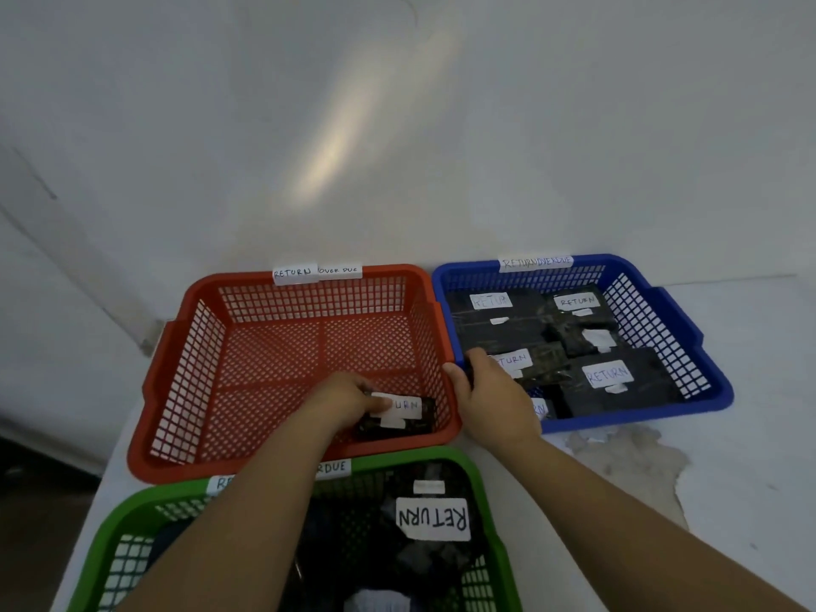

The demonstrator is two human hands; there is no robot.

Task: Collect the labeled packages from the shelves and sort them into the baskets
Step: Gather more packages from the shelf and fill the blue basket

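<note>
The left hand point(349, 397) is covering the first letters of the label on the black package point(399, 417) in the red basket point(176, 390), at six o'clock in the view. The left forearm is hiding part of the paper tags on the green basket point(132, 514), which the bottom edge is cutting off at seven o'clock. The right hand point(494, 395) is masking a dark package in the blue basket point(671, 311) at three o'clock, its fingers point(455, 377) lying partly out of sight, so its hold is staying unclear. Small white stickers there are reading too tiny to make out.
</note>
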